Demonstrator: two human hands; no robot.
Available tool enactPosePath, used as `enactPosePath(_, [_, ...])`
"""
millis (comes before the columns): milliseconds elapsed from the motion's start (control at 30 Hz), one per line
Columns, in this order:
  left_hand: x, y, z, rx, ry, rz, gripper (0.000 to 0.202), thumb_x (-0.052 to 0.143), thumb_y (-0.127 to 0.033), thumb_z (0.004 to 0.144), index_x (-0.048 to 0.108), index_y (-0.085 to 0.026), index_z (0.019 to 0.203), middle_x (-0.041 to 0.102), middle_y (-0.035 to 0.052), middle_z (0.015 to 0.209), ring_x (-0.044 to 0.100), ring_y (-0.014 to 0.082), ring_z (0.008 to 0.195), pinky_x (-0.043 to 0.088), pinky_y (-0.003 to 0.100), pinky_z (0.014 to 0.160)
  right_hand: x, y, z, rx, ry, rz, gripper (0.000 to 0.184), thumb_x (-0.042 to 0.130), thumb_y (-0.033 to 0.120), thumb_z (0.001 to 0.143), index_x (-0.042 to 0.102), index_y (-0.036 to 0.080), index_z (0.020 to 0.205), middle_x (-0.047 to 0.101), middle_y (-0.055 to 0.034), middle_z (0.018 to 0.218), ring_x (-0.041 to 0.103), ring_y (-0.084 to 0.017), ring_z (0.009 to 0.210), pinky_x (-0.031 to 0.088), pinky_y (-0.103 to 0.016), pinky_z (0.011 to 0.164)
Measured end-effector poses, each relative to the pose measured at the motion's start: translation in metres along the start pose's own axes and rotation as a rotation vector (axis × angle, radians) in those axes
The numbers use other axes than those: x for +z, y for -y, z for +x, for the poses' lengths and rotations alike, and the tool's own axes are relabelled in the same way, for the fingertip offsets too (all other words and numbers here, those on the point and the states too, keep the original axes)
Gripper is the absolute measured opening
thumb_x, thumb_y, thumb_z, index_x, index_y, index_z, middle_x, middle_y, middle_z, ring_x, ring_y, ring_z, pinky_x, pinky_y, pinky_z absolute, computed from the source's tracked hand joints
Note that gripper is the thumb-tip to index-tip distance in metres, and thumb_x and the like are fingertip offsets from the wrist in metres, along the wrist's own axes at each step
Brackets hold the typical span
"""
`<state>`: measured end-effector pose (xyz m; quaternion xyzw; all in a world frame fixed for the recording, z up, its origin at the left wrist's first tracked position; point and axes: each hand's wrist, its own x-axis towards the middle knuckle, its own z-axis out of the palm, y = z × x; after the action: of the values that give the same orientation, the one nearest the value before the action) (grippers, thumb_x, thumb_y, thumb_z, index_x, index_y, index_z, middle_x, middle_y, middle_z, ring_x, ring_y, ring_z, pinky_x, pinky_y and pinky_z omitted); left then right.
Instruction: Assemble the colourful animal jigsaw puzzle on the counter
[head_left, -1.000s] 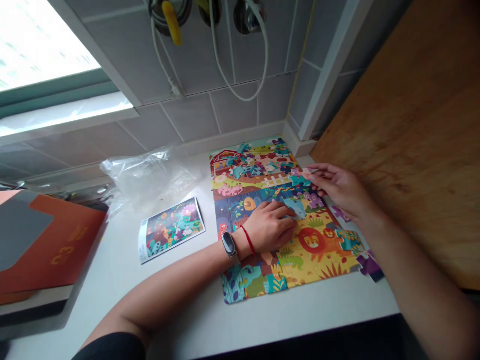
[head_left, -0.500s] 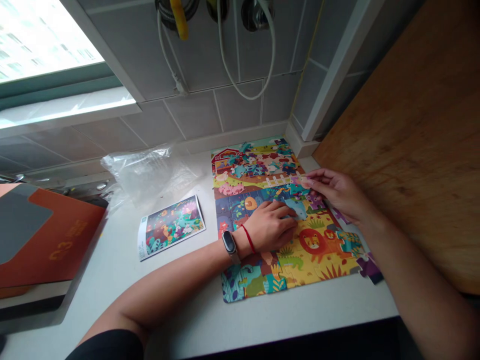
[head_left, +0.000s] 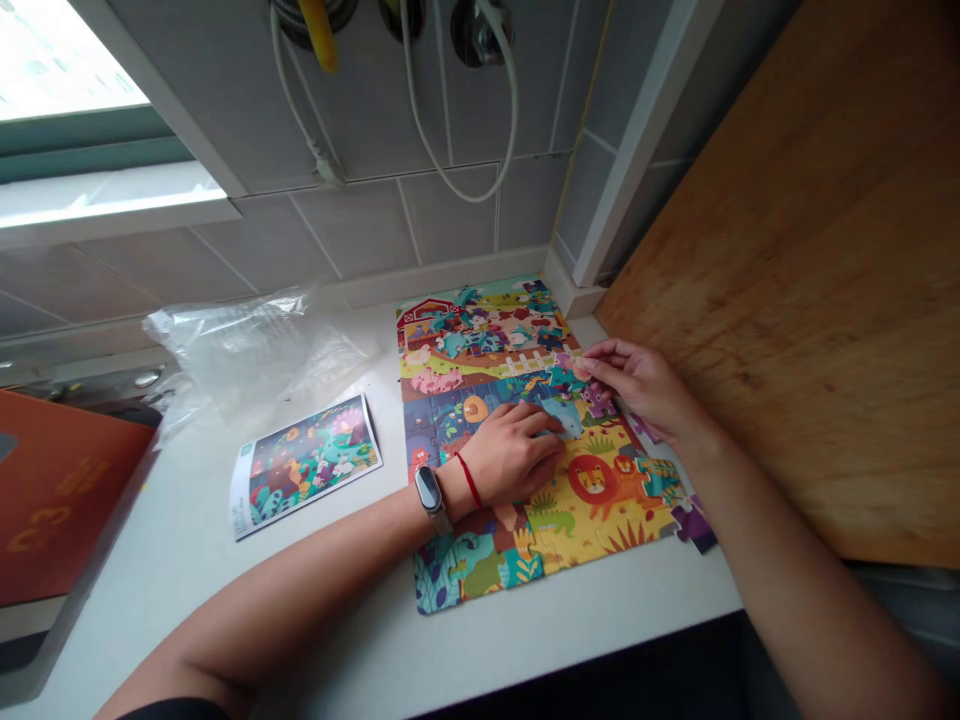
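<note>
A colourful animal jigsaw puzzle [head_left: 592, 525] lies on the white counter, with a lion, a crocodile and a red barn printed on it. My left hand [head_left: 510, 455] rests palm down on its middle, fingers loosely bent and lying on the blue area; what is under the palm is hidden. At the puzzle's right edge my right hand [head_left: 637, 385] pinches a puzzle piece [head_left: 583, 368] between thumb and fingers. Several loose pieces lie heaped on the barn part. A purple puzzle piece [head_left: 694, 522] sits beside the lower right edge, near my right forearm.
A folded picture leaflet [head_left: 311, 465] lies left of the puzzle. Behind it is a crumpled clear plastic bag [head_left: 247, 350]. An orange box [head_left: 67, 490] stands at the far left. A wooden panel [head_left: 810, 280] rises on the right, and white cables [head_left: 514, 110] hang on the tiled wall.
The whole view has shifted, so the counter and puzzle appear further left. My hands keep nearly the same places on the puzzle, the right one still pinching the piece.
</note>
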<state>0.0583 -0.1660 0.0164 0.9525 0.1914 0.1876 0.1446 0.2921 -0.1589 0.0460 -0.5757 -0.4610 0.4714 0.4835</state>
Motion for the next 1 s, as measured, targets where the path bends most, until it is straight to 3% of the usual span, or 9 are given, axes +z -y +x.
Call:
enactPosePath(333, [0.001,0.0,0.0,0.003,-0.019,-0.032,0.022,0.053,-0.026,0.104,0.073,-0.019,0.102,0.074,0.0068,0.123,0.065,0.0245,0.113,0.05,0.041,0.097,-0.001,-0.003,0.001,-0.05,-0.014,-0.006,0.043,0.089,0.054,0.07,0.071,0.02,0.089,0.076,-0.0028,0.079,0.068,-0.016,0.071,0.049,-0.024,0.058])
enactPosePath(700, [0.002,0.0,0.0,0.012,-0.032,-0.035,0.02,0.053,-0.025,0.103,0.073,-0.02,0.102,0.073,0.0087,0.122,0.065,0.0245,0.11,0.052,0.042,0.095,-0.003,-0.007,0.002,-0.04,0.03,-0.038,0.034,0.087,0.048,0.073,0.075,0.02,0.089,0.075,-0.0023,0.079,0.064,-0.014,0.065,0.052,-0.024,0.056])
enactPosePath(867, [0.003,-0.001,-0.001,0.012,-0.044,-0.039,0.021,0.052,-0.025,0.104,0.072,-0.019,0.105,0.072,0.0091,0.121,0.065,0.0251,0.107,0.053,0.043,0.094,-0.004,-0.014,0.003,0.059,0.116,-0.163,0.029,0.084,0.044,0.076,0.078,0.02,0.092,0.068,0.0013,0.062,0.059,-0.013,0.053,0.051,-0.024,0.049])
enactPosePath(1000, [0.002,-0.001,-0.001,-0.023,-0.093,-0.048,0.02,0.054,-0.022,0.101,0.072,-0.018,0.109,0.066,0.0134,0.126,0.063,0.0278,0.113,0.056,0.045,0.096,-0.004,-0.017,0.004,0.027,0.183,-0.316,0.021,0.08,0.037,0.079,0.08,0.02,0.091,0.071,0.0,0.065,0.061,-0.014,0.055,0.051,-0.024,0.05])
